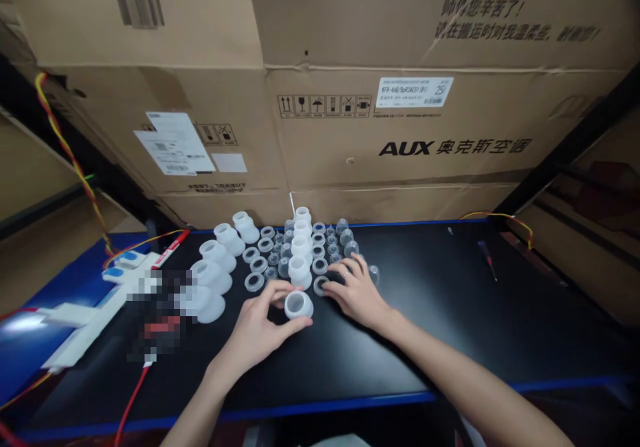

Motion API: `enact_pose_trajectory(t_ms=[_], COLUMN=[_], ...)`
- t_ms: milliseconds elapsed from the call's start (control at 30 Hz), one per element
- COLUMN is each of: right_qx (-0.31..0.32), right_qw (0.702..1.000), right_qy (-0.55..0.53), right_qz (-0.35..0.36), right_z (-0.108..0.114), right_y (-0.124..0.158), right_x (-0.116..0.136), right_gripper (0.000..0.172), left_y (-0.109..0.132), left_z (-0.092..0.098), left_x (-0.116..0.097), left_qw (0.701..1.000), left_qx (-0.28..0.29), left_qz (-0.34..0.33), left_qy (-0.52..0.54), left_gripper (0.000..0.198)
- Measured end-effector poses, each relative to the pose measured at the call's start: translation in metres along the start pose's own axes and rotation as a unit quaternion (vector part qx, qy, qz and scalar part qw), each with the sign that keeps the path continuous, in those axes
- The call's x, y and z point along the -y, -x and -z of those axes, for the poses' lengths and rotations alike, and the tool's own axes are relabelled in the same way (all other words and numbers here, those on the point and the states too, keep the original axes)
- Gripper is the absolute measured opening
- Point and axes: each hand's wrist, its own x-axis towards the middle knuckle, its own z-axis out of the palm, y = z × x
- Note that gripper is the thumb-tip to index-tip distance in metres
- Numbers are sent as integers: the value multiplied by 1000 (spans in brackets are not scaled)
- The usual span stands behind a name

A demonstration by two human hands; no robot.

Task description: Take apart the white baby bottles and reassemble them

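Note:
My left hand (260, 327) grips a translucent white silicone cup (299, 305) between thumb and fingers, its open mouth facing up, just above the black table (450, 313). My right hand (353, 290) lies palm down on the table, fingertips touching a small clear ring (321, 285) at the front of the rows. Behind both hands stand rows of similar parts: larger white cups (215, 273) on the left, flat rings (257, 265) and small clear caps (345, 237) in the middle.
Large cardboard boxes (400, 120) wall off the back of the table. A small screwdriver (486, 255) lies at the right. White fixtures (85, 320), a blurred patch and red and yellow wires (70, 160) occupy the left. The table's blue front edge (300, 407) runs below my forearms.

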Motion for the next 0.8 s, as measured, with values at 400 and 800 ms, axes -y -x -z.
enact_pose_trajectory(t_ms=[400, 800], right_qx=[-51, -69], right_qw=[988, 988], right_qy=[124, 116], right_qz=[-79, -79], right_z=[6, -3], right_y=[-1, -3], right_x=[-21, -27], right_gripper=[18, 14], left_y=[0, 0], left_z=[-31, -33], left_x=[25, 34], left_qw=[920, 896], left_qx=[-254, -293], left_qz=[-200, -180], left_qy=[-222, -280], left_gripper=[43, 44])
